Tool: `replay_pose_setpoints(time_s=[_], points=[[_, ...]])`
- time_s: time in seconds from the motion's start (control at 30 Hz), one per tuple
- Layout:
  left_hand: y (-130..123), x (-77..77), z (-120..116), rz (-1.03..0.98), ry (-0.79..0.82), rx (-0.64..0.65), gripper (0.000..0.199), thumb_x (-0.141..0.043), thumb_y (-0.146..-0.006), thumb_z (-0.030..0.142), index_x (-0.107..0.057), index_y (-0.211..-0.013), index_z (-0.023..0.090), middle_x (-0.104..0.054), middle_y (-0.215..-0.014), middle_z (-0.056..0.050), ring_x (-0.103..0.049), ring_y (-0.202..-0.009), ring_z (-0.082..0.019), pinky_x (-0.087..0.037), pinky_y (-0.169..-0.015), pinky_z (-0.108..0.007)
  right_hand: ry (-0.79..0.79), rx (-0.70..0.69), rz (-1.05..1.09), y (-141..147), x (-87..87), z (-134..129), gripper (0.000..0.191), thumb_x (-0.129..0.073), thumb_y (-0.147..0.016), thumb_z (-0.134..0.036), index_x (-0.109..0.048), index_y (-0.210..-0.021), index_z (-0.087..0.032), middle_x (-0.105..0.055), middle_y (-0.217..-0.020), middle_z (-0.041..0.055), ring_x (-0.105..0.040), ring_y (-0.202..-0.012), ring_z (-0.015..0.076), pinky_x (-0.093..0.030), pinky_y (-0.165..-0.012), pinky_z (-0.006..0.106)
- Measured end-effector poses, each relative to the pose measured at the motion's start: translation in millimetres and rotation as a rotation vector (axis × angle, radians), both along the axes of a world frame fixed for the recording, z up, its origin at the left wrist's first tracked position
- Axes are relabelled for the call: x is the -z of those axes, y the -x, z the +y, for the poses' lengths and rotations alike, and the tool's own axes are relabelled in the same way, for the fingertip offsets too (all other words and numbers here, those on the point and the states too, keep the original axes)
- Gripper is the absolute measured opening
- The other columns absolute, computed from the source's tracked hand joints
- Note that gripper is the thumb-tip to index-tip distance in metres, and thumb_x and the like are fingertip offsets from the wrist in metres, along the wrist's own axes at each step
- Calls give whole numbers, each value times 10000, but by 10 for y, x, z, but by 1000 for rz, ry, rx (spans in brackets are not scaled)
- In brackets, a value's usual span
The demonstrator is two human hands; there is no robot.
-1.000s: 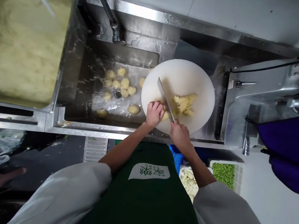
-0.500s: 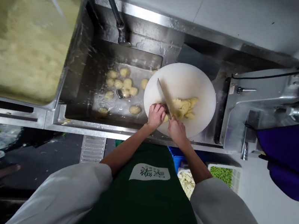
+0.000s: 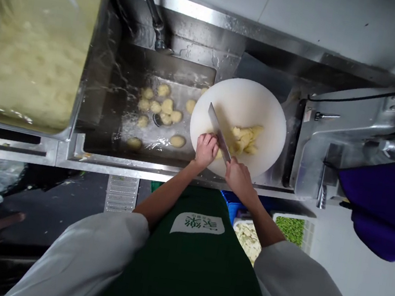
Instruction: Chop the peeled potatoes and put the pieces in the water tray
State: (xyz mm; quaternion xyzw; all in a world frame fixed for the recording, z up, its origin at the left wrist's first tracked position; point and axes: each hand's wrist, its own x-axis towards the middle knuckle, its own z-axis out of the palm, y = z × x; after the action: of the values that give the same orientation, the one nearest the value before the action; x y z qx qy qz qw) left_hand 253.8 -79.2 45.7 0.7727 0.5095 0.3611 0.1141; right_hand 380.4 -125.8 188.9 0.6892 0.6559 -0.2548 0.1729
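Note:
A round white cutting board (image 3: 271, 129) lies over the right part of the sink. On its left half my left hand (image 3: 206, 150) is closed over a peeled potato, mostly hidden under the fingers. My right hand (image 3: 238, 175) grips the handle of a knife (image 3: 218, 131), whose long blade points up and left across the board, beside the left fingertips. Pale yellow potato slices (image 3: 244, 138) lie in a heap to the right of the blade. Several whole peeled potatoes (image 3: 177, 141) rest in the wet sink left of the board.
A large metal tub (image 3: 75, 113) of cut pieces in liquid stands at the left. A tap (image 3: 158, 37) hangs behind the sink (image 3: 107, 149). Steel equipment (image 3: 355, 118) and purple cloth (image 3: 387, 203) are at the right. Crates with green pieces (image 3: 289, 229) sit below.
My right hand and the knife have shifted slightly right, away from my left hand. The whole view has moved a little. My left hand stays on the potato.

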Motion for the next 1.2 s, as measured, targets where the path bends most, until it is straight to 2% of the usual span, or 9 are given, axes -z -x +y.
replay_pose_setpoints(time_s=[0.17, 0.37, 0.57, 0.63, 0.73, 0.8, 1.0, 1.1, 1.2], points=[[84, -14, -4, -43, -71, 25, 206, -367, -1022, 200, -559, -1016, 124, -575, -1029, -122, -485, -991, -202, -413, -868, -341, 20, 21, 3, 55, 176, 29, 353, -273, -1054, -260, -545, -1205, -92, -681, -999, 174, -680, -947, 283, -477, -773, 333], [109, 39, -19, 2, -22, 59, 250, -355, -1020, 208, -583, -997, 109, -583, -1051, -145, -491, -1018, -224, -406, -903, -380, 20, -48, -44, 20, -77, -96, 352, -275, -1045, -256, -545, -1206, -98, -675, -920, 169, -680, -890, 288, -474, -746, 339], [103, 51, -17, 6, 44, 76, 288, -333, -1028, 234, -591, -990, 112, -592, -1048, -152, -509, -1011, -220, -417, -904, -384, 13, -25, -14, 97, 154, 36, 368, -233, -1055, -258, -543, -1187, -109, -682, -1011, 157, -680, -938, 271, -483, -773, 331], [99, 69, -22, -4, 58, 61, 300, -328, -1030, 247, -595, -1005, 113, -589, -1047, -157, -512, -1021, -224, -422, -906, -387, 6, -38, -12, 77, 91, 41, 353, -243, -1056, -262, -543, -1167, -112, -683, -990, 151, -681, -924, 272, -482, -768, 332], [88, 92, -31, 2, 69, 43, 320, -316, -1032, 263, -599, -1002, 117, -584, -1045, -161, -515, -1026, -227, -426, -907, -393, 31, -49, -36, 28, -112, -40, 320, -279, -1051, -265, -532, -1169, -109, -681, -934, 150, -683, -897, 286, -476, -743, 340], [84, 95, -34, 14, 40, 34, 318, -318, -1031, 266, -597, -1004, 117, -584, -1042, -156, -516, -1023, -228, -429, -900, -391, 62, -48, -43, 25, -156, -74, 308, -295, -1047, -260, -527, -1175, -102, -679, -927, 153, -683, -900, 292, -471, -732, 339], [111, 87, -30, -5, -51, 22, 265, -335, -1030, 239, -570, -1018, 119, -579, -1016, -136, -520, -1011, -199, -433, -893, -358, 58, -12, 5, 123, 103, 53, 358, -247, -1058, -262, -528, -1204, -95, -679, -1017, 167, -678, -947, 270, -474, -771, 324], [111, 109, -27, -38, -95, 9, 233, -353, -1020, 227, -559, -1009, 118, -572, -1004, -138, -511, -1002, -206, -434, -883, -362, 42, -41, -14, 85, -48, -3, 347, -258, -1050, -260, -532, -1191, -102, -677, -966, 167, -678, -913, 286, -472, -752, 339], [96, 120, -29, -37, -62, 4, 240, -348, -1016, 227, -561, -1008, 118, -571, -1014, -145, -513, -1011, -216, -434, -887, -376, 61, -46, -33, 41, -241, -114, 328, -272, -1046, -258, -534, -1172, -105, -670, -907, 161, -677, -875, 293, -467, -723, 343]])
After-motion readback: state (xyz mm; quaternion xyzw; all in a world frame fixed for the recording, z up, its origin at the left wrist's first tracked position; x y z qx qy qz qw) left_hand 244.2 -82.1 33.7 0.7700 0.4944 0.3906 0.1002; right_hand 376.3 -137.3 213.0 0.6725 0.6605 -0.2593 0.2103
